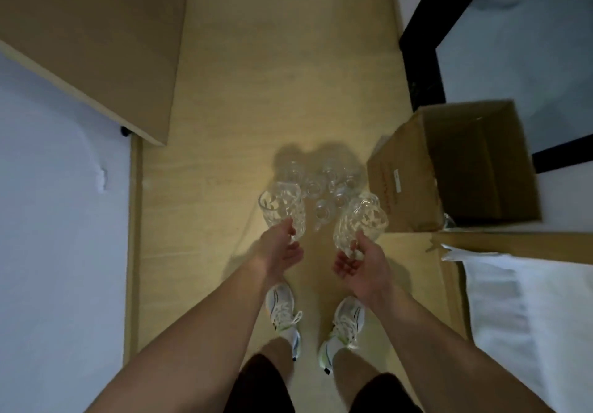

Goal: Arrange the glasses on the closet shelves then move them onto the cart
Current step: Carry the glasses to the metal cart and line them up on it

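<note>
Above the floor, each hand [282, 246] grips cut glasses [282, 209].

Glasses cluster [321, 185] stands on the floor [256, 92], far of the shoes [284, 313]. Cardboard box [455, 169] sits right of the cluster; cabinet [96, 43] far left.

The glasses on the floor [321, 181] blur into one clear cluster, so their number cannot be told. The cardboard box [455, 169] interior is dark (perhaps empty). Stems vanish behind the fingers [290, 229].
</note>
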### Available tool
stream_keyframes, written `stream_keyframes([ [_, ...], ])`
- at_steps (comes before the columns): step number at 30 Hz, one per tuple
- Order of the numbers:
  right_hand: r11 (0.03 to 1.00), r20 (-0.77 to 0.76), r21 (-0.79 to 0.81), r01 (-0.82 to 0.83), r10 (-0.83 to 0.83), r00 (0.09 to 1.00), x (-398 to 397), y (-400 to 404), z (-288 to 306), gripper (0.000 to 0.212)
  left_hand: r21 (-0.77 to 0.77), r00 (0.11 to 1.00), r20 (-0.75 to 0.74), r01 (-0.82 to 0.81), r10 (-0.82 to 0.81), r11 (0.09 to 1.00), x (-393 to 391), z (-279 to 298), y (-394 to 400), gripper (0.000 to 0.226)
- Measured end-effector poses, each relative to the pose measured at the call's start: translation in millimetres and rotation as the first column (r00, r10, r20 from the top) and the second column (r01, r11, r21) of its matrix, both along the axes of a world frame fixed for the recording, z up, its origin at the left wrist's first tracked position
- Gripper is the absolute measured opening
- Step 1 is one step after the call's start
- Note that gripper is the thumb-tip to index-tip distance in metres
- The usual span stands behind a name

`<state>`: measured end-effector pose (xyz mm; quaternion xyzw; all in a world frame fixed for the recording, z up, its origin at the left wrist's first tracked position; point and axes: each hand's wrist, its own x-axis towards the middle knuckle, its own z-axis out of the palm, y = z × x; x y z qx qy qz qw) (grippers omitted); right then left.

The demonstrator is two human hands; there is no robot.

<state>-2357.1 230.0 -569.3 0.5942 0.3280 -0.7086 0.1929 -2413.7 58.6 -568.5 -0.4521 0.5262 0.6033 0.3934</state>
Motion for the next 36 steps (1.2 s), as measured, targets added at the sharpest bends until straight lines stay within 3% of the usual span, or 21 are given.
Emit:
stream_keyframes([
  [7, 0.973, -0.265, 0.129, -0.194, 0.222, 0.938, -84.9, -32.6, 189.8, 0.037, 0.056, 0.959, -0.266, -0.081, 0.093, 0.995, -77.9, 183.7, -31.1, 0.036],
  [11, 0.911, -0.379, 0.233, -0.342, 0.409, 0.83, -129.4, -52.5, 273.8, 0.04, -0.021, 0.894, -0.442, -0.085, 0.067, 0.996, -105.9, 277.7, -59.6, 0.038],
  [17, 0.815, -0.533, 0.352, -0.461, 0.579, 0.617, -171.3, -88.7, 376.6, 0.041, -0.096, 0.744, -0.649, -0.286, 0.158, 0.954, -99.5, 389.9, -107.9, 0.034],
  [26, 0.592, -0.605, 0.488, -0.641, 0.759, 0.24, -159.2, -134.0, 438.8, 0.04, -0.11, 0.539, -0.78, -0.619, 0.319, 0.777, -7.0, 467.5, -146.2, 0.033],
  [36, 0.231, -0.627, 0.462, -0.856, 0.767, -0.132, -50.6, -224.7, 438.2, 0.037, -0.152, 0.355, -0.768, -0.91, 0.533, 0.386, 185.1, 467.5, -165.5, 0.028],
])
